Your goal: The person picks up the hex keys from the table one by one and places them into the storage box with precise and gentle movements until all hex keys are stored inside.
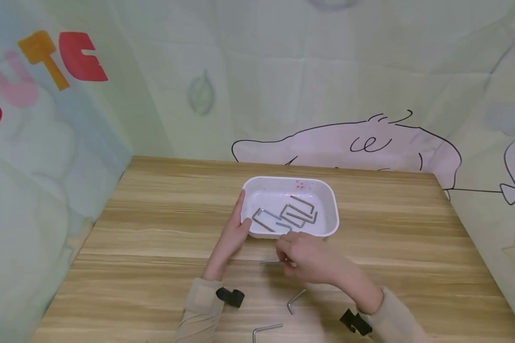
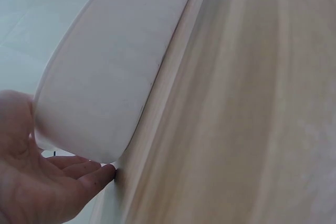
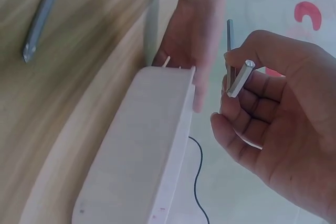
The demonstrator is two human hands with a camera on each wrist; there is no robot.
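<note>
A white plastic tray (image 1: 335, 212) sits on the table with several L-shaped hex keys (image 1: 302, 204) lying in it. My left hand (image 1: 233, 233) holds the tray's left end, its thumb at the rim and its fingers along the outer wall (image 2: 110, 72). Just in front of the near rim, my right hand (image 1: 311, 257) pinches a hex key (image 3: 230, 45) between thumb and fingers. That key's long arm (image 1: 269, 263) points left in the head view, and its short hexagonal end (image 3: 241, 78) shows in the right wrist view.
Two more hex keys lie on the wooden table (image 1: 154, 228) nearer to me: one bent key (image 1: 296, 301) below my right hand, another (image 1: 268, 327) at the bottom edge of the view. A printed cloth (image 1: 266, 85) hangs behind and beside the table.
</note>
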